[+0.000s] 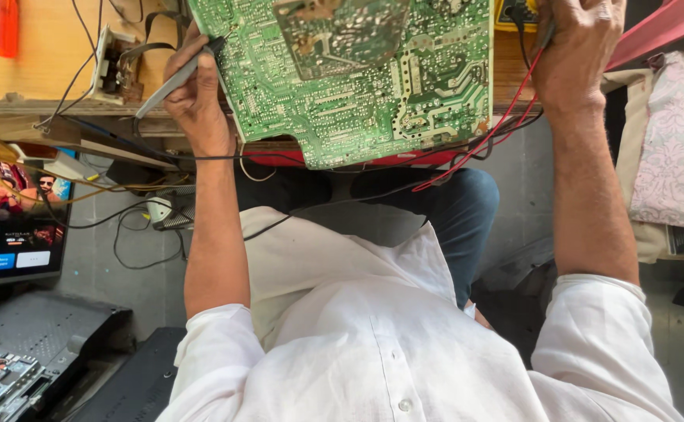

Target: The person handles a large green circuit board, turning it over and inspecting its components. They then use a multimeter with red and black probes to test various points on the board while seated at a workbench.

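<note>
Our left hand (193, 94) pinched a slim grey probe (176, 76) against the green, trace-lined circuit board (357, 78); our right hand (580, 51) gripped red leads (498, 129) over the wooden counter (45, 55).

One lit rectangular screen with a dark frame (10, 223) stands at left edge, showing colourful pictures and blue-white buttons.

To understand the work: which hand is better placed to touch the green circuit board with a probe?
Probably left: the left hand holds a grey probe, tip at the circuit board edge. The right hand sits beside it.
</note>
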